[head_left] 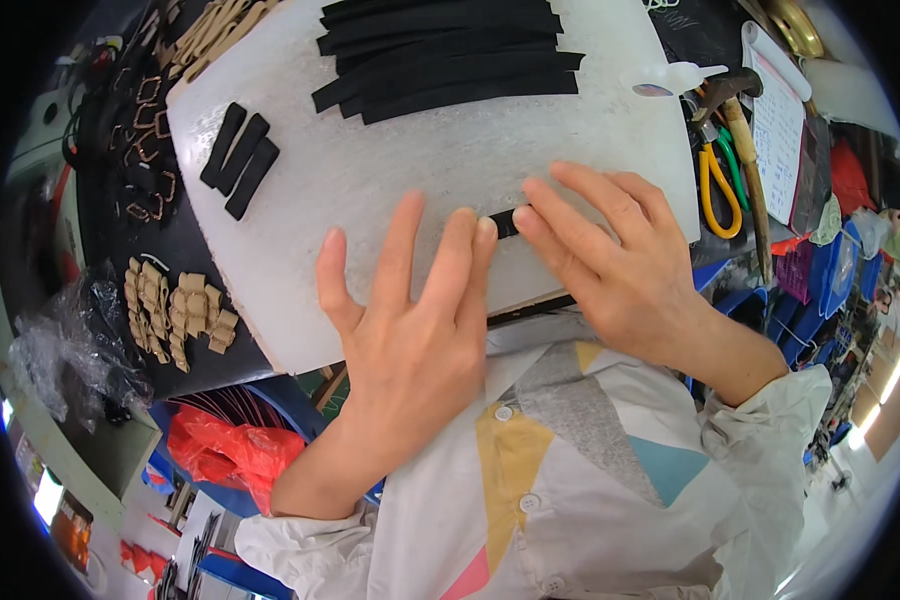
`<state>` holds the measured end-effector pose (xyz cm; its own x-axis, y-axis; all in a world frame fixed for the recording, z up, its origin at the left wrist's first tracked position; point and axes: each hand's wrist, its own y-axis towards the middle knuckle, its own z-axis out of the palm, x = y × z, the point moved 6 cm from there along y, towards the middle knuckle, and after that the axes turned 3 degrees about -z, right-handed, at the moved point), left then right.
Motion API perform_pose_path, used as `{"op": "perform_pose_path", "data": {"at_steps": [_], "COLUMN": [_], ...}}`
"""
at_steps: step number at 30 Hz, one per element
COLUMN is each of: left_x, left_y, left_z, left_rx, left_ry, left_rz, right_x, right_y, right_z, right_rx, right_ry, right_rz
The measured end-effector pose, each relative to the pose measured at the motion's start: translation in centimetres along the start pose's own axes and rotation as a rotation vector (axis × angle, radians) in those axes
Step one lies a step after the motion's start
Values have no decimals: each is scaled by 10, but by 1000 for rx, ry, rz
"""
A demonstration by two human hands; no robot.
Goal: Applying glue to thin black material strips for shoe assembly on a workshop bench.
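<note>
A short black strip (506, 223) lies at the near part of a white board (295, 300), mostly covered by my fingers. At its left end, the thumb and index finger of my left hand (405, 330) are closed on it, with the other fingers spread over the board. My right hand (620, 260) pinches the strip's right end between thumb and fingertips. Farther back on the board lies a pile of long black strips (450, 65). Three short black pieces (242, 158), seemingly folded, rest side by side at the left.
Right of the board are a white squeeze bottle (668, 79), a hammer (746, 165), yellow-handled scissors (718, 195) and a written notepad (778, 130). Leftward lie metal rings (148, 120), tan strap pieces (192, 305) and a clear plastic bag (75, 345). A red bag (232, 450) sits below the table edge.
</note>
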<state>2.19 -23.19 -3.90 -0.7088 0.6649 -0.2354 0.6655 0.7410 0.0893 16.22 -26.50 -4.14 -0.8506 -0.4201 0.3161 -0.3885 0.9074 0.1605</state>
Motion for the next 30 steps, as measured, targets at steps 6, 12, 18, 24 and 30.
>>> {"op": "perform_pose_path", "data": {"at_steps": [6,12,18,24,30], "left_x": [22,36,37,44,107], "left_y": [5,-2,-11,-21,-8], "left_z": [5,5,13,24,-27], "left_rx": [-265,-43,65,109,-632], "left_ry": [-371,-1217,-1473,-1805,-436], "left_rz": [9,-512,-720,-808,-284], "right_x": [-33,-32,-28,-23,-45], "right_y": [-1,0,-4,1,-16], "right_z": [-9,1,6,10,-21], "right_rx": [-174,-115,-140,-99,-478], "right_ry": [464,1212,1413,1403,684], "right_rz": [197,534,661,758,405]}}
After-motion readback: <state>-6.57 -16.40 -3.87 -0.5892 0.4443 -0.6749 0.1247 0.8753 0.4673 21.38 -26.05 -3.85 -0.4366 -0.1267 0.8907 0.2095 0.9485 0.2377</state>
